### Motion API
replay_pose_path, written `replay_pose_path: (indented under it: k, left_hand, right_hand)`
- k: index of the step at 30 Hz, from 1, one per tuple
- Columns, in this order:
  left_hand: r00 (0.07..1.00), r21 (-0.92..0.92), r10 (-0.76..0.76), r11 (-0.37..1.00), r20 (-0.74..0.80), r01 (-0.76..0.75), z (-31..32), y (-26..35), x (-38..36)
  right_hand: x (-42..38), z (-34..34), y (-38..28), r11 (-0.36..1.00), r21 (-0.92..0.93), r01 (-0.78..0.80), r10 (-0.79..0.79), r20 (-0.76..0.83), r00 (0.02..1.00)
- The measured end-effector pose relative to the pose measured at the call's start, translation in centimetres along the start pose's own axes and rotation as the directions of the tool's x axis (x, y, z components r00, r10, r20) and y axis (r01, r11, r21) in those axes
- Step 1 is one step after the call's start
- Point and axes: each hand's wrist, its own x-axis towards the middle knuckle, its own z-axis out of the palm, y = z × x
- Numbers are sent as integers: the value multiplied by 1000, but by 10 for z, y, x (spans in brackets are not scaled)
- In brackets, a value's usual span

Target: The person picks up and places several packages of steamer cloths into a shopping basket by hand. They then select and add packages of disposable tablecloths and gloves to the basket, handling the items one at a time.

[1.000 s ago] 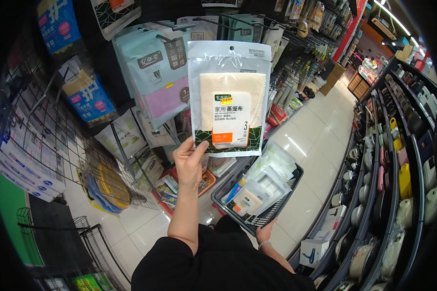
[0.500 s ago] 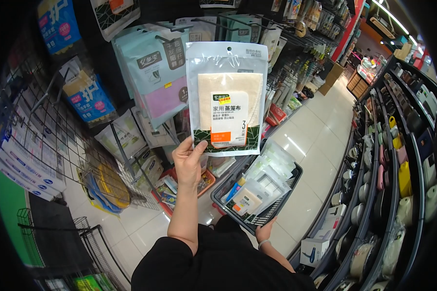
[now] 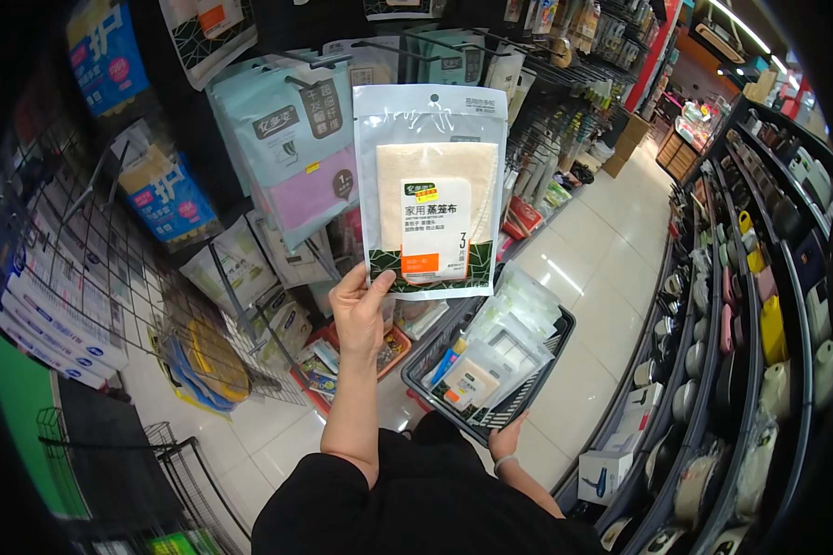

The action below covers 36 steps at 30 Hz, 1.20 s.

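Tiled shop floor lies below. The left hand pinches a cloth packet upright by its lower-left corner, higher than the basket whose near edge the right hand grips. The step seems to be viewing; shifting the packet calls for a firm pinch.

On our left we see 2 blue-and-tan packs hanging, 1 above the other, and nearer the middle a mint-green pack showing a pink panel. Lower down, white boxes lie stacked behind wire mesh, with a round yellow item near them. Pale glossy tiles cover the floor. To our right, long dark shelves carry a white box printed with a hair dryer.
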Motion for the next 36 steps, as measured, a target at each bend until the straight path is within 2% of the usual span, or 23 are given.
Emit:
replay_pose_path:
  k: [6,11,36]
  left_hand:
    - [1000,-1,-1,1000,25,1,-5,-7,2]
    - [997,-104,-69,992,37,73,-7,-11,3]
    - [996,-93,-82,993,-25,79,-14,-15,8]
  right_hand:
    - [1,0,-3,999,-9,-32,32,7,999]
    - [0,-2,-4,999,-13,-42,42,11,999]
    - [3,1,1,1000,-16,-16,16,8,1000]
